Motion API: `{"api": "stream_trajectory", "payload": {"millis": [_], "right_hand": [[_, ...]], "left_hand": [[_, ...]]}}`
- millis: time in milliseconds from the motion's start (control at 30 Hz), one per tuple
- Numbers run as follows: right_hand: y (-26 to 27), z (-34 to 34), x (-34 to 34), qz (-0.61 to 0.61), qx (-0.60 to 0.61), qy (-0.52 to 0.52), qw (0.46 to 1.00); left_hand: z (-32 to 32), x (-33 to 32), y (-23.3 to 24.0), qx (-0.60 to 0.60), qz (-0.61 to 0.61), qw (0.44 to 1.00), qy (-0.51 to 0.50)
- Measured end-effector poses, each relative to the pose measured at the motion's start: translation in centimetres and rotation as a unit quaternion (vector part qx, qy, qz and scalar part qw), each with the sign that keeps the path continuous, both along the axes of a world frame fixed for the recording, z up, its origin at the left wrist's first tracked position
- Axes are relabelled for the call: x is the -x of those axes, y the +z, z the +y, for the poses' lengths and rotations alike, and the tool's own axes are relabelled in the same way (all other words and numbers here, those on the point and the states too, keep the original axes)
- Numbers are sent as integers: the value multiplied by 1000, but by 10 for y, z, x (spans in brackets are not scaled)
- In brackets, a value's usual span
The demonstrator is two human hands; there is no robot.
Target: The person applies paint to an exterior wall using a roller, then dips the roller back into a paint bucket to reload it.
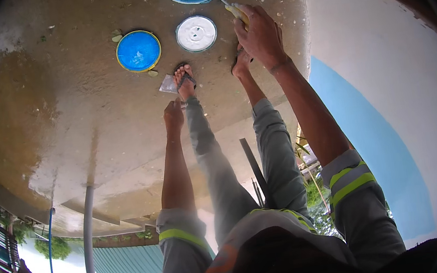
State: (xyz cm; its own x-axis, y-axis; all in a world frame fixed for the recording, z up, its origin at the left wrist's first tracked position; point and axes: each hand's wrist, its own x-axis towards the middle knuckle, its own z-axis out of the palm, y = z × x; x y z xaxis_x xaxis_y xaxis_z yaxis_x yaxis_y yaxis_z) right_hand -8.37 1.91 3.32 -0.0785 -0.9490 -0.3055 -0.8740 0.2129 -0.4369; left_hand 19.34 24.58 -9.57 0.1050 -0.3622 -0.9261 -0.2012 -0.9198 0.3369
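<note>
My right hand (261,34) is closed around the yellow handle (237,13) of a tool, likely a paint roller; its thin metal rod reaches over a light-blue bucket (197,0) at the top edge. The tool's far end is cut off by the frame. Below the bucket lies a round lid or container with a white, paint-like surface (196,34). Left of it is a round bright-blue lid or tub with a yellow rim (138,51). Near my left shin, my left hand (174,115) has curled fingers; a small pale thing shows beside them, but whether it is held is unclear.
Both feet, in flip-flops, stand on a stained concrete floor (118,107). A flat grey piece (167,84) lies by the left foot. At the right rises a white and light-blue wall (362,120). A grey pole (90,232) and a blue hose or cord (51,244) are at the left.
</note>
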Motion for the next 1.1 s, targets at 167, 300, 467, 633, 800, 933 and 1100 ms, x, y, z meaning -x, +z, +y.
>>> {"api": "stream_trajectory", "payload": {"millis": [167, 300, 467, 633, 800, 933, 1100], "right_hand": [[-38, 30, 15, 2, 98, -40, 994], [-66, 38, 15, 15, 63, -35, 997], [-83, 51, 13, 15, 81, -46, 996], [-80, 56, 4, 25, 81, -70, 994], [-68, 70, -6, -33, 152, -117, 981], [-74, 73, -13, -64, 199, -114, 971], [-124, 83, 6, -23, 138, -126, 982]], "left_hand": [[-18, 25, 8, 39, 12, 999, 1], [-18, 32, 2, 92, 16, 996, 4], [-36, 25, -5, 101, 21, 993, -58], [-53, -8, -11, 121, -62, 967, -214], [-46, -46, -5, 92, -53, 972, -212], [-28, -64, -25, 110, -61, 978, -169], [-21, -21, -46, 126, -15, 965, -228]]}}
